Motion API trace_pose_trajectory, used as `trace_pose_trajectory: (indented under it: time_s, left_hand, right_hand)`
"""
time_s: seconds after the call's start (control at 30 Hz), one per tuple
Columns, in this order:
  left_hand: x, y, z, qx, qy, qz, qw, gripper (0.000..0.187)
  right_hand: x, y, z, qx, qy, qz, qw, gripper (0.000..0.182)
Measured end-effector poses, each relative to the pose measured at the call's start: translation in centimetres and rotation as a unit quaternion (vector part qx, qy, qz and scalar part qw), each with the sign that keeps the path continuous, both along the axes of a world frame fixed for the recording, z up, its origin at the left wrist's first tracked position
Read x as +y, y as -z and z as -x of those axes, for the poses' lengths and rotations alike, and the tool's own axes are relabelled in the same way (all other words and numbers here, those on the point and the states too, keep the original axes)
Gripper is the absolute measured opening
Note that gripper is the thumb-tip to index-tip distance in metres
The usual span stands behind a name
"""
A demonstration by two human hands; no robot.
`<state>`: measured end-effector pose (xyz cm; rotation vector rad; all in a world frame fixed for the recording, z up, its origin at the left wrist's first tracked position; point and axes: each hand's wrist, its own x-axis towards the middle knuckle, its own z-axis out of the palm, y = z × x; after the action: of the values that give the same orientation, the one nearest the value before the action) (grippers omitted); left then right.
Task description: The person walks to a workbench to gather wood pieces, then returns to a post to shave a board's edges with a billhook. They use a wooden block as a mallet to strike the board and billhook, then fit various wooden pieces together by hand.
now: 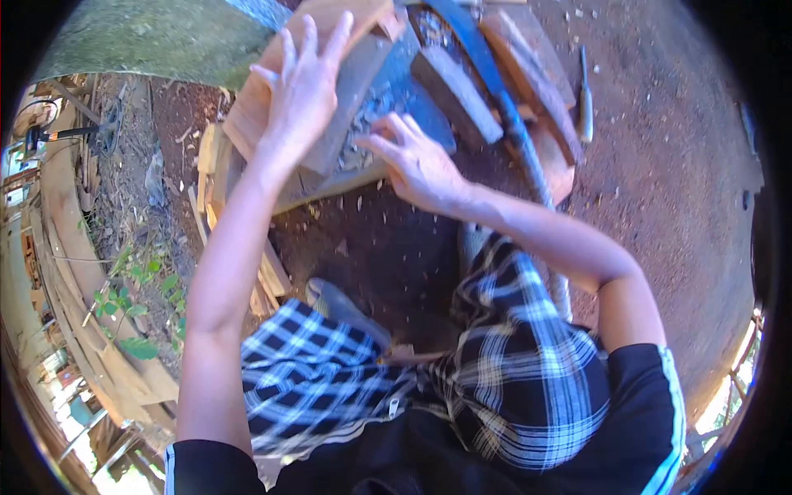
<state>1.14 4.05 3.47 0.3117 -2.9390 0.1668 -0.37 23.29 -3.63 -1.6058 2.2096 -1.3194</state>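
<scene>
The left hand (304,91) lies flat with fingers spread wide on a wood block (272,99) at the upper centre of the frame, gripping nothing. The right hand (417,165) sits just right of it, fingers loosely open, fingertips touching a grey board (388,99) that lies against the block; it holds nothing. Chips lie on the board between the hands. To the upper right, more planks (462,95) lie on the dirt ground (660,165), with a long dark-bladed tool (503,107) laid across them and a chisel (585,99) further right. Checked trousers (495,371) fill the lower frame.
</scene>
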Motion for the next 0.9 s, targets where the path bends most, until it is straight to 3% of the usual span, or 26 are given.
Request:
trace_pose_trajectory:
  time_s: [0.07, 0.1, 0.13, 0.2, 0.27, 0.33, 0.4, 0.47, 0.53, 0.6, 0.63, 0.67, 0.7, 0.73, 0.77, 0.9]
  left_hand:
    - [-0.2, 0.2, 0.2, -0.035, -0.011, -0.003, 0.999, 0.074]
    - [-0.3, -1.4, 0.8, -0.135, -0.045, -0.071, 0.987, 0.092]
    - [0.4, -2.0, 1.2, -0.147, -0.039, -0.071, 0.986, 0.092]
    - [2.1, -2.6, 1.4, -0.179, -0.123, -0.108, 0.970, 0.098]
    - [-1.8, -0.9, 1.1, -0.161, -0.065, -0.128, 0.977, 0.097]
    - [-3.9, -1.7, 1.2, -0.111, 0.048, -0.212, 0.970, 0.067]
    - [-4.8, -3.7, 0.8, -0.131, 0.004, -0.221, 0.966, 0.070]
    - [-6.6, -4.7, 0.1, -0.077, -0.042, -0.325, 0.942, 0.053]
    - [-14.0, -0.8, -1.5, -0.051, -0.072, -0.290, 0.953, 0.062]
    - [-15.1, 0.6, -3.8, -0.031, -0.116, -0.292, 0.949, 0.059]
    - [-14.4, 0.2, -4.2, -0.055, -0.169, -0.272, 0.946, 0.058]
    - [-13.7, 0.0, -4.5, -0.080, -0.223, -0.252, 0.938, 0.058]
    - [-13.9, 1.2, -4.9, -0.015, -0.192, -0.272, 0.943, 0.059]
    - [-13.2, 1.6, -5.1, 0.049, -0.160, -0.292, 0.942, 0.060]
    - [-13.0, 1.7, -5.2, 0.054, -0.191, -0.289, 0.937, 0.059]
    - [-12.1, 0.4, -4.8, 0.051, -0.280, -0.238, 0.929, 0.055]
  right_hand:
    - [0.3, 0.5, -0.1, 0.023, -0.025, -0.019, 0.999, 0.043]
    - [0.4, 0.6, -0.2, 0.040, -0.028, -0.015, 0.999, 0.040]
    - [0.4, 1.0, -0.3, 0.028, -0.022, -0.016, 0.999, 0.040]
    - [0.4, 1.4, -0.4, 0.072, -0.064, 0.009, 0.995, 0.041]
    - [0.5, 1.2, -0.2, 0.095, -0.082, -0.009, 0.992, 0.040]
    - [0.4, 1.4, -0.5, 0.093, -0.075, -0.023, 0.993, 0.037]
    - [0.5, 1.3, -0.6, 0.090, -0.050, -0.017, 0.995, 0.034]
    - [0.3, 0.7, -0.2, -0.039, -0.031, -0.040, 0.998, 0.030]
    - [-0.7, 0.6, 0.9, -0.062, -0.041, -0.067, 0.995, 0.033]
    - [-2.7, 1.0, 1.9, -0.204, -0.076, -0.048, 0.975, 0.042]
    - [-3.4, -0.9, 3.1, -0.314, -0.106, -0.135, 0.934, 0.049]
    - [-4.3, -1.6, 3.6, -0.305, -0.102, -0.130, 0.938, 0.049]
    - [-5.2, -2.3, 3.8, -0.491, -0.093, -0.067, 0.864, 0.050]
    - [-5.9, -3.0, 3.9, -0.656, -0.081, -0.003, 0.750, 0.051]
    - [-6.7, -3.7, 4.1, -0.712, -0.062, 0.032, 0.699, 0.046]
    - [-8.5, -4.1, 5.0, -0.727, -0.037, 0.067, 0.682, 0.041]
